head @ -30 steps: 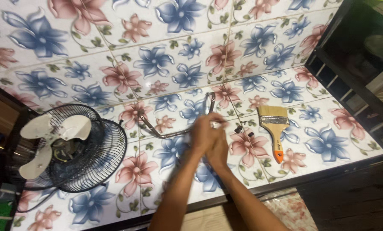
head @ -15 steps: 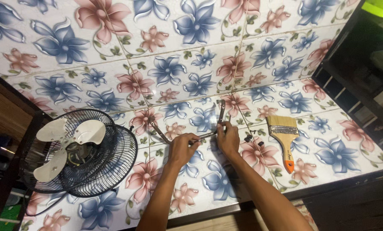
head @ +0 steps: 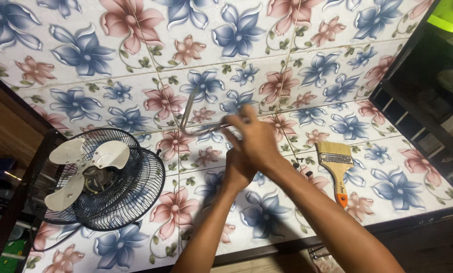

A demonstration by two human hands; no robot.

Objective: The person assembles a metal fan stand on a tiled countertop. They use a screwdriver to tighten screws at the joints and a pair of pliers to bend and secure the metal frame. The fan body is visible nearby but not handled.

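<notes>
While the floral tiled counter fills the frame, a fan with its grille off lies at lower left, likely for cleaning. At centre, both hands, right over left, close on a bent metal bracket, lifted clear. A brush rests right, near a dark shelf.

Fan left, brush right.

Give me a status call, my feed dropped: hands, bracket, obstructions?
Both hands, left hand and right hand, grip the bent metal bracket, lifted off the floral tile floor. Nothing blocking.
</notes>
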